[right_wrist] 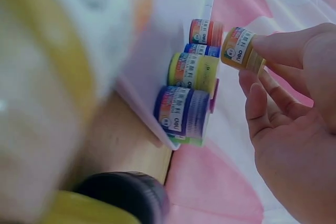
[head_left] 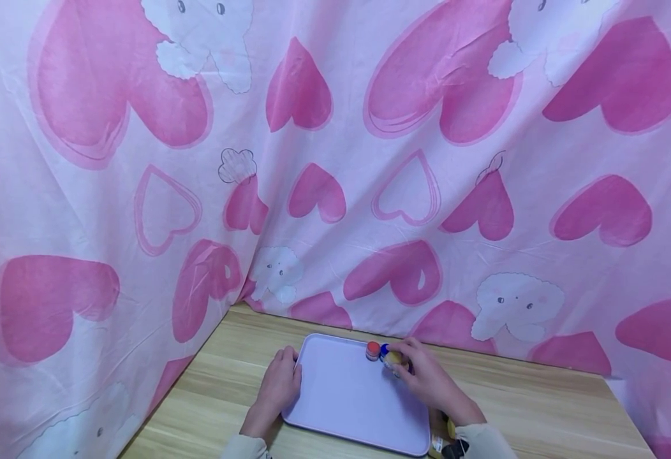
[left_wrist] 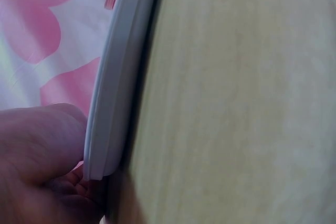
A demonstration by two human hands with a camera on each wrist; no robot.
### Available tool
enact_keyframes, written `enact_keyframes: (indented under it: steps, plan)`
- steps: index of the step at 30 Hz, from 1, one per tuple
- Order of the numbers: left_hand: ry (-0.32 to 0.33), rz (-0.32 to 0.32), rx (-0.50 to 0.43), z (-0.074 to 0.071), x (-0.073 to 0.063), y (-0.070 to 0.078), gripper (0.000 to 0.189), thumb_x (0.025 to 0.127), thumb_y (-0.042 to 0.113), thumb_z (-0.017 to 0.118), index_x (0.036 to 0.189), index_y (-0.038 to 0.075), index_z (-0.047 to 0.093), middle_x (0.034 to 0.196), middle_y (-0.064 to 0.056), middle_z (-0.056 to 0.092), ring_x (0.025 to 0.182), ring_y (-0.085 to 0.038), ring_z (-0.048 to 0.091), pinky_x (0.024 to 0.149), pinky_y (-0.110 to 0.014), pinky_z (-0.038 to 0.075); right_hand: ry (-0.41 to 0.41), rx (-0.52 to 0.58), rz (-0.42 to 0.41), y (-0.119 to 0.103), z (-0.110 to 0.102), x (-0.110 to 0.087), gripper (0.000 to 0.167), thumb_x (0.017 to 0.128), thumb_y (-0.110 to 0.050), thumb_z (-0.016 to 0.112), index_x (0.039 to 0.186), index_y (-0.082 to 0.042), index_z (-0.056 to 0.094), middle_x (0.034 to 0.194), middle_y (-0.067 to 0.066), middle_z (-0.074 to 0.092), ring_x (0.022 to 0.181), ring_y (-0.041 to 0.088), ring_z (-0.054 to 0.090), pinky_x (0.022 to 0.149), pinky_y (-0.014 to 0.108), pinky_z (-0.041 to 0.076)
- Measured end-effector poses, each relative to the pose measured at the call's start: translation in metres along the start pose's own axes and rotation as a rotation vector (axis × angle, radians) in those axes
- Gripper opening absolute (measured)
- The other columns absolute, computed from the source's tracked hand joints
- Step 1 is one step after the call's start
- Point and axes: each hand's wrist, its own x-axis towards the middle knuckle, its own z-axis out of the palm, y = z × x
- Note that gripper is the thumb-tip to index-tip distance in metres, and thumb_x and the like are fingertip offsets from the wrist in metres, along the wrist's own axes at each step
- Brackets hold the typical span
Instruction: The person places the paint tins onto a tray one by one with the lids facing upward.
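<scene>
My left hand [head_left: 280,381] grips the left edge of a pale lilac tray [head_left: 347,408]; the left wrist view has the thumb beside the tray's rim [left_wrist: 118,77]. My right hand [head_left: 427,376] is over the tray's far right part. Its thumb and fingers pinch a small ochre-yellow paint jar [right_wrist: 239,48], which is off the tray. Near it on the tray stand a red paint jar [right_wrist: 206,32], a blue one [right_wrist: 203,51], a lighter yellow one [right_wrist: 194,71] and a purple one [right_wrist: 184,111]. Green and magenta jars are mostly hidden behind these.
A wooden table [head_left: 542,401] carries the tray. Beyond it and on the left hangs a pink heart-patterned curtain [head_left: 335,255]. By the tray's near right corner lies a black-and-yellow item [head_left: 455,448], partly under the right forearm. A large blurred object [right_wrist: 47,77] fills the right wrist view's left side.
</scene>
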Motion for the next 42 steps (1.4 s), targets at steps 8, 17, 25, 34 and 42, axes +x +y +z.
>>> enact_keyframes:
  steps: [8, 17, 25, 34, 42]
  plan:
    - [0.003, 0.014, 0.001, 0.001, 0.0, -0.001, 0.015, 0.098, 0.005, 0.071, 0.105, 0.006, 0.058, 0.097, -0.009, 0.06, 0.087, -0.025, 0.062, 0.082, -0.047, 0.056, -0.069, -0.032, 0.03, -0.003, 0.002, 0.011, 0.037, 0.099, -0.007, 0.077, 0.135, -0.012, 0.074, 0.119, -0.004, 0.059, 0.1, 0.013, 0.058, 0.08, 0.025, 0.058]
    - [0.002, 0.018, 0.006, -0.001, 0.0, -0.001, 0.015, 0.099, 0.005, 0.071, 0.106, 0.006, 0.058, 0.097, -0.008, 0.06, 0.086, -0.024, 0.062, 0.08, -0.046, 0.056, -0.102, -0.081, -0.048, -0.004, 0.007, 0.015, 0.036, 0.098, -0.007, 0.079, 0.133, -0.008, 0.075, 0.112, -0.003, 0.06, 0.096, 0.013, 0.058, 0.081, 0.028, 0.058]
    - [0.001, 0.012, -0.005, -0.001, 0.0, -0.001, 0.014, 0.099, 0.005, 0.071, 0.106, 0.006, 0.059, 0.098, -0.008, 0.06, 0.086, -0.024, 0.062, 0.08, -0.046, 0.056, -0.104, -0.112, -0.093, -0.003, 0.011, 0.016, 0.033, 0.096, -0.006, 0.081, 0.128, -0.005, 0.077, 0.112, 0.0, 0.062, 0.099, 0.014, 0.061, 0.086, 0.031, 0.059]
    - [0.042, 0.04, 0.001, 0.002, -0.001, -0.002, 0.017, 0.095, 0.002, 0.073, 0.103, 0.006, 0.058, 0.094, -0.008, 0.06, 0.084, -0.026, 0.063, 0.078, -0.046, 0.055, -0.143, -0.094, -0.021, -0.007, 0.01, 0.018, 0.031, 0.094, -0.005, 0.082, 0.125, -0.005, 0.078, 0.111, 0.0, 0.063, 0.1, 0.015, 0.061, 0.089, 0.038, 0.061]
    - [0.036, 0.026, -0.007, 0.001, -0.001, 0.0, 0.015, 0.096, 0.003, 0.073, 0.104, 0.005, 0.06, 0.096, -0.009, 0.061, 0.086, -0.027, 0.064, 0.08, -0.047, 0.055, -0.135, -0.126, 0.009, -0.007, 0.012, 0.022, 0.032, 0.092, -0.002, 0.083, 0.123, -0.005, 0.079, 0.113, 0.002, 0.063, 0.1, 0.016, 0.061, 0.095, 0.044, 0.062]
